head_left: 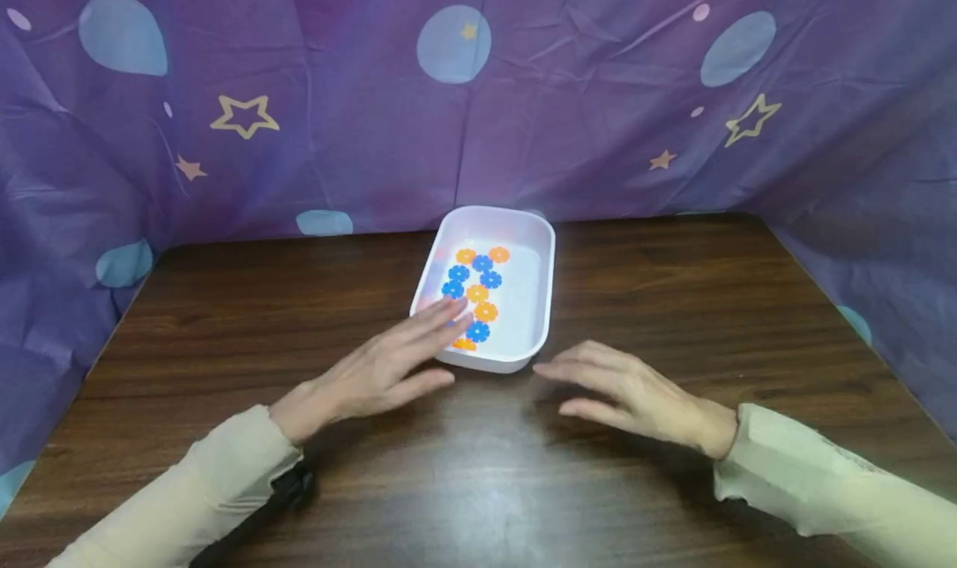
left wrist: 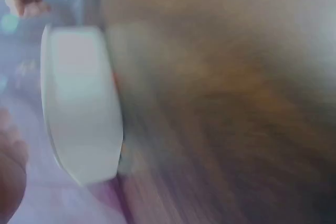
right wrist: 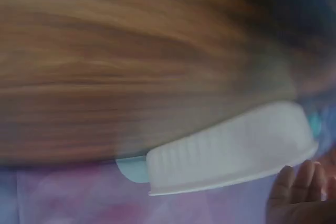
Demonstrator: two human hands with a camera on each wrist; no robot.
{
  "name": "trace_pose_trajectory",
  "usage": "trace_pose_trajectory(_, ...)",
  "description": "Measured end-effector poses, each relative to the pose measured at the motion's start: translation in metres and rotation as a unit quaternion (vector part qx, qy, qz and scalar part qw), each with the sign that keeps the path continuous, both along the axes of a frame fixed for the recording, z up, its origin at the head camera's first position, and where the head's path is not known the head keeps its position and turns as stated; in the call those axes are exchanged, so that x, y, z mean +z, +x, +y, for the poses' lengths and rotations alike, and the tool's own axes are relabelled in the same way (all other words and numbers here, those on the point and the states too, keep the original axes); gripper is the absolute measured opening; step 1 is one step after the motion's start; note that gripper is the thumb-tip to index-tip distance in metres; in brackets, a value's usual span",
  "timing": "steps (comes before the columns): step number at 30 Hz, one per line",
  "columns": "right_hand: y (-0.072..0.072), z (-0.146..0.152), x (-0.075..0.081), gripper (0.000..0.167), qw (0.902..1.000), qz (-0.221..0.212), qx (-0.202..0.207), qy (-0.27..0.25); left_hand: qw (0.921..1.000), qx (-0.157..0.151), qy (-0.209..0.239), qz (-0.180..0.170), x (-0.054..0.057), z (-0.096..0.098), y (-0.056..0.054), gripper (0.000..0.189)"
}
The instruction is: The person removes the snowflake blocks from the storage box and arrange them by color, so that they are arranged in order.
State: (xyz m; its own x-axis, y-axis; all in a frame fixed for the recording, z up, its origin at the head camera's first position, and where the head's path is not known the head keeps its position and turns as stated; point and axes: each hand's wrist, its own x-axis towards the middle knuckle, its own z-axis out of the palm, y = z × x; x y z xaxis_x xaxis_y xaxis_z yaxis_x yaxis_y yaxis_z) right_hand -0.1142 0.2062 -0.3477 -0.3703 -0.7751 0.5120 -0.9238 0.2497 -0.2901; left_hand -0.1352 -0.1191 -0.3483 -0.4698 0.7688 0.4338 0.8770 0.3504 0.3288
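A white plastic tray (head_left: 544, 302) sits on the table, holding several flower-shaped plastic discs, some blue (head_left: 490, 280) and some orange (head_left: 486, 311). My left hand (head_left: 381, 374) reaches over its near left corner with straight fingers, overlapping a few discs in the head view. Just off the near right corner, my right hand (head_left: 631, 389) hovers with relaxed fingers and holds nothing. Both wrist views are blurred. The left one shows the outer wall of the tray (left wrist: 84, 103) beside part of the left hand (left wrist: 11, 166); in the right one, fingers (right wrist: 302, 182) appear near the tray's rim.
Dark wood-grain table (head_left: 247, 319) spreads around the tray. Behind it hangs a purple curtain (head_left: 359, 136) with stars and pale blue spots, close to the tray's far end. A dark object (head_left: 293, 487) shows under the left sleeve (head_left: 217, 477).
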Motion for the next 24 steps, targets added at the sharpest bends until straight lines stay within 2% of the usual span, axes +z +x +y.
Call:
trace_pose_trajectory(1, -0.005, -0.004, 0.003, 0.039, 0.9991, -0.023, -0.022, -0.028, 0.9984, 0.033, 0.036, -0.027, 0.001, 0.000, -0.007, 0.057)
trace_pose_trajectory(3, -0.015, -0.011, 0.006, 0.032, 0.9931, -0.063, -0.073, -0.067, 0.9857, 0.108, 0.097, -0.085, 0.001, 0.000, -0.021, 0.051)
trace_pose_trajectory(5, -0.025, -0.022, 0.010, 0.029, 0.9833, -0.107, -0.120, -0.086, 0.9646, 0.174, 0.139, -0.141, 0.000, 0.001, -0.033, 0.049)
trace_pose_trajectory(8, -0.039, -0.038, 0.013, 0.022, 0.9685, -0.167, -0.162, -0.090, 0.9315, 0.237, 0.181, -0.209, -0.003, 0.005, -0.048, 0.047)
trace_pose_trajectory(12, -0.055, -0.061, 0.016, 0.014, 0.9549, -0.233, -0.170, -0.071, 0.8996, 0.271, 0.210, -0.271, -0.008, 0.009, -0.061, 0.048)
trace_pose_trajectory(17, -0.073, -0.081, 0.017, 0.010, 0.9415, -0.302, -0.149, 0.000, 0.8644, 0.285, 0.247, -0.333, -0.015, 0.018, -0.071, 0.049)
trace_pose_trajectory(21, -0.083, -0.094, 0.014, 0.011, 0.9294, -0.335, -0.143, 0.063, 0.8454, 0.284, 0.264, -0.367, -0.019, 0.024, -0.075, 0.049)
trace_pose_trajectory(24, -0.086, -0.102, 0.010, 0.007, 0.9238, -0.339, -0.143, 0.106, 0.8357, 0.286, 0.273, -0.381, -0.023, 0.028, -0.076, 0.048)
